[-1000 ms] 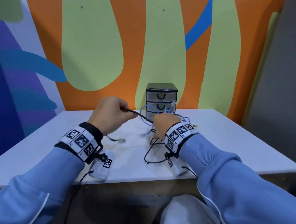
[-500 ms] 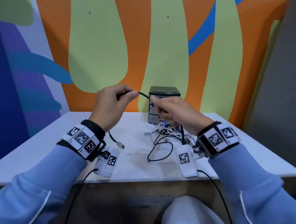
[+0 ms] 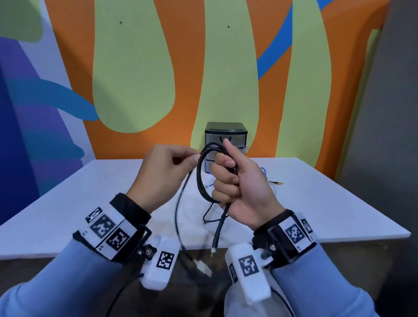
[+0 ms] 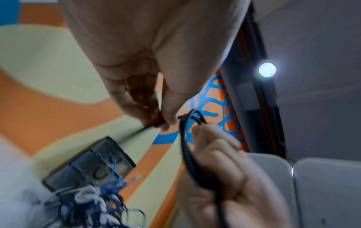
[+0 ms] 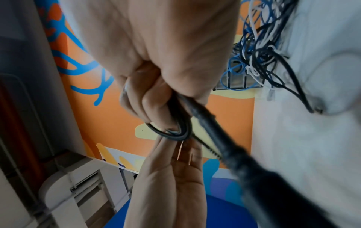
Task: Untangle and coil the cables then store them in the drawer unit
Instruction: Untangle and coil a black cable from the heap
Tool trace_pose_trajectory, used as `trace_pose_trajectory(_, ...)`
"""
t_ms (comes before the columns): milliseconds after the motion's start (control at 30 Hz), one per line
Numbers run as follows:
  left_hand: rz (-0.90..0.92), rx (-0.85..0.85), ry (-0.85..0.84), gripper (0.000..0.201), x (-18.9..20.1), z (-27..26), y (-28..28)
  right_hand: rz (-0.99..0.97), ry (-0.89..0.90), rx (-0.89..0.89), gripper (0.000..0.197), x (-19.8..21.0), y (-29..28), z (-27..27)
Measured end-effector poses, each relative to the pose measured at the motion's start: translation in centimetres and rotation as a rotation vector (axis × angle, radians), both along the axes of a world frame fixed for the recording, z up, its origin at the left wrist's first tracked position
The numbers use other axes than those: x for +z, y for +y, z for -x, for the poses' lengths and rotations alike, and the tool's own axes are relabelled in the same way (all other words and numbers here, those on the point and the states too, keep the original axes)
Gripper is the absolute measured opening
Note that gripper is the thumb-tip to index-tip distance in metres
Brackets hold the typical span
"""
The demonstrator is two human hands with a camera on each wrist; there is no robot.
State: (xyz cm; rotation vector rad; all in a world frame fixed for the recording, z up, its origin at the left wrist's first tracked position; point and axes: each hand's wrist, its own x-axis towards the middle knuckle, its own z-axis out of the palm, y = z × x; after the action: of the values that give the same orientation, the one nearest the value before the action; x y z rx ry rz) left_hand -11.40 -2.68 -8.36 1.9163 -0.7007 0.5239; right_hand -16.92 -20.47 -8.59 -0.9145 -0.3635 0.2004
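A black cable (image 3: 200, 175) is looped into a small coil held up above the white table (image 3: 322, 204). My right hand (image 3: 236, 182) grips the coil in a fist, and one plug end (image 3: 214, 249) hangs down from it. My left hand (image 3: 170, 170) pinches the cable's free run (image 4: 171, 121) just left of the coil; that run drops toward the table edge. The small grey drawer unit (image 3: 226, 132) stands at the back against the wall, partly hidden by my right hand. A tangle of blue, white and black cables (image 5: 259, 54) lies in front of it.
A painted wall rises right behind the drawer unit. A grey panel (image 3: 401, 121) stands to the right of the table. A loose connector with a yellow tip (image 3: 278, 183) lies on the table right of my right hand.
Both hands have lifted from the table with the black cable. My right hand turned palm-up and now grips a loop of it; the left hand slid close beside it.
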Motion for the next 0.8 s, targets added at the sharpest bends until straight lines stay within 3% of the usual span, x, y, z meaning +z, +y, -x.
trace_pose_trajectory(133,0.272,-0.198,0.313,0.02,-0.8,1.7,0.1,-0.021,0.012,-0.204,0.047,-1.3,1.4,-0.8)
trace_pose_trajectory(267,0.39,-0.264,0.458,0.039,-1.9,2.6,0.2,0.118,-0.032,-0.415,0.046,-2.3,2.0,-1.4)
trace_pose_trajectory(467,0.385,-0.165,0.332,0.051,-2.9,3.4,-0.5,0.235,-0.076,-0.548,0.045,-2.7,2.7,-1.8)
trace_pose_trajectory(667,0.292,-0.039,0.105,0.067,-2.4,2.2,-1.9,0.423,-0.184,-0.662,0.041,-2.4,3.0,-3.6)
trace_pose_trajectory(800,0.23,-0.015,-0.031,0.059,-2.0,1.3,-2.2,0.625,-0.217,-0.69,0.05,-2.1,2.2,-4.6)
